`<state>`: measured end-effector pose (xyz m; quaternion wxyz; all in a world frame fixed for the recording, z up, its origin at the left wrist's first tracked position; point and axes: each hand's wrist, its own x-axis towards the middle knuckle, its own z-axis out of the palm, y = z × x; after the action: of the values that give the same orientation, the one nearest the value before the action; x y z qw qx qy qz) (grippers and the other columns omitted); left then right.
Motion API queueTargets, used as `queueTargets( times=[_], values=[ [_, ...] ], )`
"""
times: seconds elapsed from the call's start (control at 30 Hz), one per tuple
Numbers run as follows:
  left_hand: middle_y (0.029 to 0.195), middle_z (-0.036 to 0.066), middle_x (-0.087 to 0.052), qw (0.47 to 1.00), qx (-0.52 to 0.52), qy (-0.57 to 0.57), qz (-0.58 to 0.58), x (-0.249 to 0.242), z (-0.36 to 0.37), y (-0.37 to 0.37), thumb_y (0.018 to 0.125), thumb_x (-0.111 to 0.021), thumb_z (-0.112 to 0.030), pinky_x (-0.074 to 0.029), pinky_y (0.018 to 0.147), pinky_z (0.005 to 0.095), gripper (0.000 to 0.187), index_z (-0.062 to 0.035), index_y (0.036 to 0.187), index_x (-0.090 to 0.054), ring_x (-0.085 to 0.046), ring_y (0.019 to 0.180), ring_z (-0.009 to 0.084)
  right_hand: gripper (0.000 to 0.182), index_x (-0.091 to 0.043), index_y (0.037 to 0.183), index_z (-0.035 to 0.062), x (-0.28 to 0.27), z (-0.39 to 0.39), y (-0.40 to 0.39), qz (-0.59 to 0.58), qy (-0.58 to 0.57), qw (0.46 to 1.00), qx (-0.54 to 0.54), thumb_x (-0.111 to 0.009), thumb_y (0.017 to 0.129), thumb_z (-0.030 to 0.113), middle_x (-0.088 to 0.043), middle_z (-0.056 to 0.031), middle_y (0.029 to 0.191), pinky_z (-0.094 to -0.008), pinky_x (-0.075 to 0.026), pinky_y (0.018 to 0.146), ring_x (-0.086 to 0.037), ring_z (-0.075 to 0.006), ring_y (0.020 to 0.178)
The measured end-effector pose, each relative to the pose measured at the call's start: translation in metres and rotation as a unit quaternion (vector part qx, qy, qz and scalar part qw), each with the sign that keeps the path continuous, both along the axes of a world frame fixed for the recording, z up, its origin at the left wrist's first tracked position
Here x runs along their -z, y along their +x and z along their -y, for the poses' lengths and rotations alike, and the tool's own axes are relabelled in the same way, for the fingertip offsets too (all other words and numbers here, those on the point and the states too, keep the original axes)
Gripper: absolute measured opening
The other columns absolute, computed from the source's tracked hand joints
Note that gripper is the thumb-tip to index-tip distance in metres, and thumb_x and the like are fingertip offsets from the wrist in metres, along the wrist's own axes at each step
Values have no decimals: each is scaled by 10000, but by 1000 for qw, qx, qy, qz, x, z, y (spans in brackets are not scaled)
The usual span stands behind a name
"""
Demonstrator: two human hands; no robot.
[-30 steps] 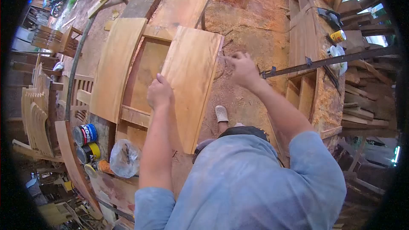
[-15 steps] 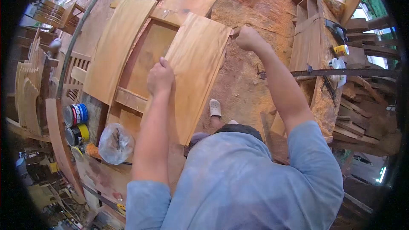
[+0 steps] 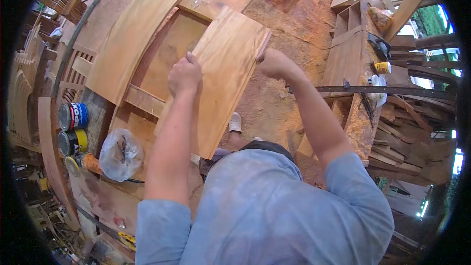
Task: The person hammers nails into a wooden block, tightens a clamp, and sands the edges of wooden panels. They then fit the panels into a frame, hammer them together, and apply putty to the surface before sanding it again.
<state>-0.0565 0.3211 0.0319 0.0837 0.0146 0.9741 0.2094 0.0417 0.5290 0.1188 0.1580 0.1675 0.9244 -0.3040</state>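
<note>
My left hand is closed round the left edge of a flat wooden panel, thumb pointing up. The panel slants over a low wooden frame, its near corner close to my waist. At the panel's right edge, my right hand is closed in a fist, knuckles up. Whatever its fingers press against that edge is small and mostly hidden. A second wooden panel lies on the left part of the frame.
Two cans and a clear plastic bag sit at the left. To the right stands a wooden cabinet with a long metal bar clamp across it. Sawdust covers the floor; a cable crosses it.
My right hand has slid down along the panel's right edge, toward my body. My left hand keeps its hold. The whole view has shifted slightly.
</note>
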Motion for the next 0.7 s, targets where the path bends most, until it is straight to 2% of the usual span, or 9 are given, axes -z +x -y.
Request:
queueTargets(
  times=[0.23,0.33,0.4,0.47,0.53,0.6,0.63,0.67,0.7],
  values=[
    [951,234,-674,999,6,33,-28,13,4,-2,984,-295,-416,-487,847,499,582,18,931,-679,-645,934,405,326,-668,1056,24,63,36,40,23,212,972,-95,-546,759,74,-618,-248,1126,-409,-484,902,-596,-367,1047],
    [847,220,-657,984,24,74,-160,26,6,-4,978,-405,-334,-472,789,497,462,34,867,-662,-631,842,396,383,-670,1106,13,53,32,56,-89,147,985,-23,-537,747,42,-606,-264,1137,-415,-477,912,-590,-371,1042],
    [761,156,-596,907,-30,307,-288,26,12,0,955,-505,-205,-457,691,421,329,53,772,-595,-580,722,322,424,-607,1215,-13,58,-2,69,-101,-16,995,-8,-527,810,84,-603,-230,1143,-405,-484,927,-602,-308,1066],
    [744,122,-559,898,20,396,-190,-21,26,25,942,-526,-156,-438,656,377,288,35,730,-553,-547,706,270,461,-585,1257,-24,57,-25,81,-86,-243,961,105,-524,803,24,-626,-218,1149,-379,-495,919,-625,-263,1025],
    [709,43,-487,759,187,621,-57,-67,36,64,948,-511,-94,-397,585,295,308,-17,653,-465,-482,655,169,472,-569,1267,-41,68,-43,98,-102,-486,836,232,-549,797,-1,-636,-158,1169,-351,-496,924,-628,-225,1009],
    [702,49,-537,771,271,575,25,-156,42,130,896,-617,-177,-382,557,310,300,-92,648,-470,-466,566,220,467,-545,1271,-72,74,-54,108,-116,-584,769,233,-564,809,-6,-628,-137,1190,-357,-488,949,-625,-240,1043],
    [713,58,-556,516,460,723,-4,-143,45,129,844,-681,-215,-377,537,347,294,-119,649,-482,-489,569,245,501,-503,1302,-84,69,-54,107,-109,-614,750,221,-591,821,22,-618,-159,1209,-373,-476,979,-613,-260,1087],
    [793,134,-631,504,519,690,5,-180,52,140,954,-544,-357,-389,496,347,434,-101,624,-430,-569,605,264,535,-463,1340,-74,68,-52,105,-104,-636,734,216,-594,837,50,-593,-175,1247,-406,-465,999,-596,-290,1127],
    [806,118,-630,490,491,718,-54,-197,54,158,898,-605,-286,-391,502,337,403,-102,598,-409,-545,590,243,561,-433,1363,-68,62,-42,100,-109,-658,718,199,-588,839,58,-569,-185,1276,-440,-451,1015,-577,-313,1155]
  ],
)
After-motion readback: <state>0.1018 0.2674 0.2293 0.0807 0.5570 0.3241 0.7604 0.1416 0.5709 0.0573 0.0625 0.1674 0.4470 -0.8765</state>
